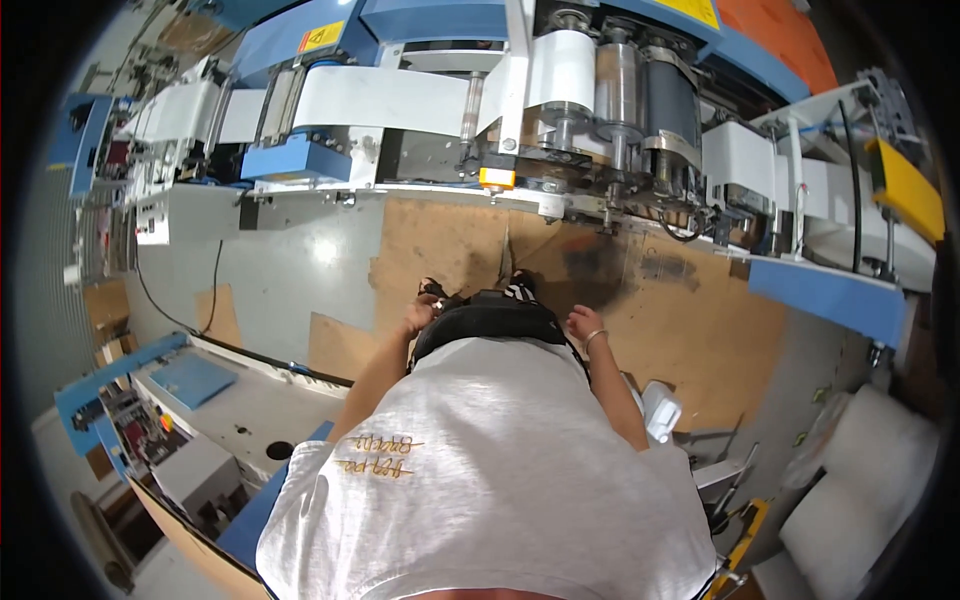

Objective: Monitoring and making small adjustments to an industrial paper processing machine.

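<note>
My left hand (420, 314) hangs at waist height, beside a black waist bag (490, 318). Its fingers are curled, and a small shiny bit shows at them, too small to name. On the other side of the bag, my right hand (583, 323) hangs with loosely bent fingers somewhat apart and nothing seen in it. A thin bracelet (596, 335) circles that wrist. Both hands are away from the long blue and white machine (400, 175) in front of me. A white web (385, 98) runs through its rollers, next to a metal roller (618, 85) and a dark roller (668, 105).
Brown board (700, 310) covers the floor underfoot. Behind me at left stands another machine with a pale bed (290, 405). A white plastic container (660, 410) is near my right arm. Wrapped white rolls (860, 490) stand at the lower right, and a black cable (215, 290) loops at left.
</note>
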The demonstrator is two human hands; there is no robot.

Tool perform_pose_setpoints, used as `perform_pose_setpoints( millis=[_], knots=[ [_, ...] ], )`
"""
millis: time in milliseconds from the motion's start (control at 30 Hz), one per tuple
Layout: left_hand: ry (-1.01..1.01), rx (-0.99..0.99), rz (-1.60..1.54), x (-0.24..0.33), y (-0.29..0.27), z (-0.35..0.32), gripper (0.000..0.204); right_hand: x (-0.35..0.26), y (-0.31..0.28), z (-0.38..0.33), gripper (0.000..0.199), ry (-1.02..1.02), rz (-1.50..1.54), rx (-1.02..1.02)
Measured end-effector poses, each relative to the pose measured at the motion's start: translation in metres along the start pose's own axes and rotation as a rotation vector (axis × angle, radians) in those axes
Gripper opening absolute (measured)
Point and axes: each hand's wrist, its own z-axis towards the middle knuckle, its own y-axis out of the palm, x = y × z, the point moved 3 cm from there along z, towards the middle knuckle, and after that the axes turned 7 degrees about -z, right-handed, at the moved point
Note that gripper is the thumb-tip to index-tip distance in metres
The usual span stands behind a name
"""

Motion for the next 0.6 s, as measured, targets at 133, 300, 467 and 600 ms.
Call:
perform_pose_setpoints(
  millis=[133,300,467,600],
  knots=[
    [0.024,-0.033,0.03,-0.043,-0.008,0.016,0.033,-0.013,0.012,-0.004,0.036,-0.045,-0.006,-0.012],
    [0.071,-0.112,-0.099,-0.071,-0.013,0.033,0.035,-0.009,0.015,0.003,0.036,-0.051,-0.006,-0.027],
    [-0.103,-0.024,-0.219,-0.067,-0.018,0.027,0.037,-0.013,0.021,-0.01,0.035,-0.048,-0.041,-0.017],
    [-0.142,-0.069,-0.292,-0.082,-0.019,0.032,0.037,-0.026,0.036,-0.03,0.034,-0.115,-0.117,0.009]
  ],
)
